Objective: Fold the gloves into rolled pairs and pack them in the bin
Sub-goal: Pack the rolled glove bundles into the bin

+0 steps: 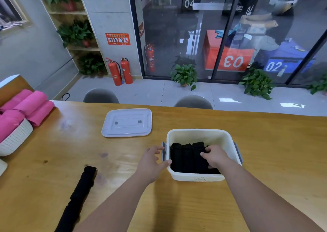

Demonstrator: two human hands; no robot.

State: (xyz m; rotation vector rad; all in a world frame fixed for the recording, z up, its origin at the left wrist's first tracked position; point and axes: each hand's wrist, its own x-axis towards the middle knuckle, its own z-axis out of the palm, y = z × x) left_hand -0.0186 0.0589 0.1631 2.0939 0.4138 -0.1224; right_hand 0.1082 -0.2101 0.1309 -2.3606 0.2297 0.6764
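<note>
Head view: black glove rolls (185, 158) are packed in a white plastic bin (198, 134), one gripped by the right hand (215, 157). One long black glove (78, 194) is left unrolled.

Even, fairly bright light from overhead puts a soft sheen on the glossy yellow-brown wooden desk (53, 161) and casts only faint shadows beside the forearms. The black rolled fabric gloves (185, 157) show as a nearly featureless dark mass. Hazy reflections veil the dark glass wall (177, 28), white glare patches mark the pale grey floor tiles (230, 100), and the wide lens bows straight edges, with detail soft towards the margins.
</note>
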